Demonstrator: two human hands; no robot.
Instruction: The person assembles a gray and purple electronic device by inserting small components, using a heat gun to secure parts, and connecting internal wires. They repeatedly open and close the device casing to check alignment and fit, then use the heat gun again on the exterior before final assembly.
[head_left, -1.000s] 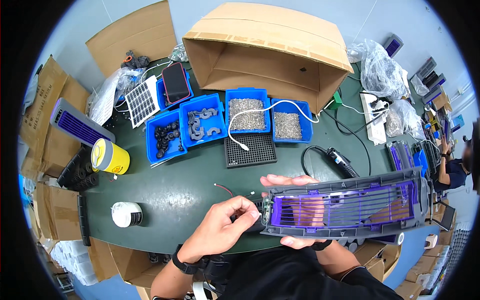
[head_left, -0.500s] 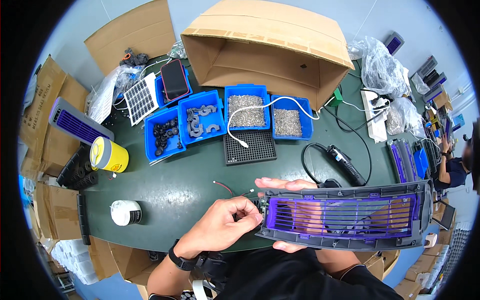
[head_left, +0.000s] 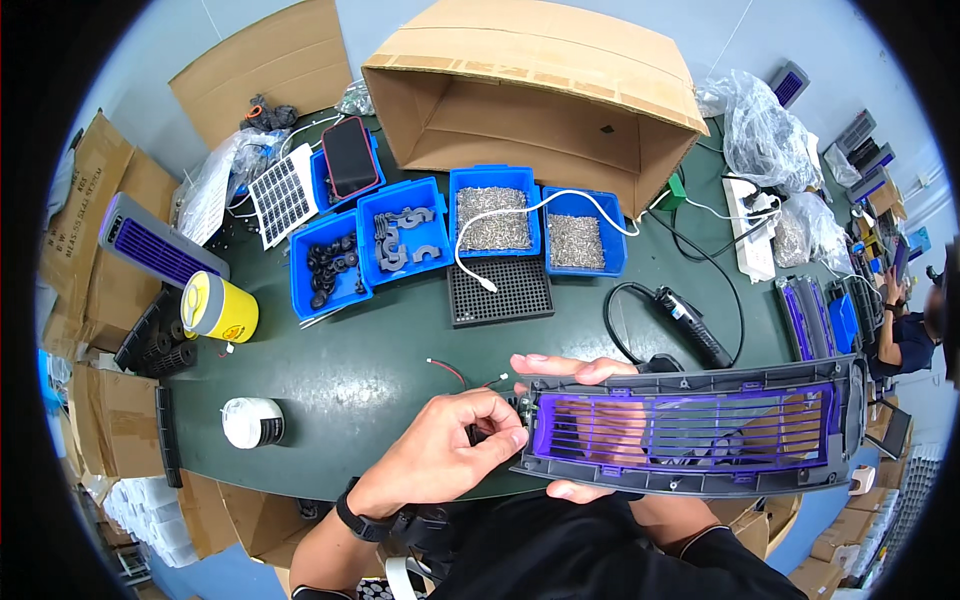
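My right hand [head_left: 610,430] supports a long grey plastic housing with a purple slatted grille [head_left: 690,430] from beneath. Its fingers show past the far edge and its thumb past the near edge. Through the slats part of the palm is visible. At the housing's left end, next to a small circuit board [head_left: 527,408], my left hand [head_left: 455,445] is closed in a pinch. Whatever sits between its fingertips is too small and hidden to make out. Just beyond this hand, thin red and black wires [head_left: 452,374] with small white connectors lie on the green table.
Blue bins [head_left: 406,232] of grey clips, black knobs and screws stand along the back, before a large open carton [head_left: 540,100]. A corded black electric screwdriver [head_left: 692,325] lies at right. A white tub [head_left: 252,425] and yellow canister [head_left: 218,308] stand left. Another person [head_left: 905,330] works far right.
The housing has tilted slightly, its right end a little higher. My left hand keeps its pinch at the left end with barely any shift.
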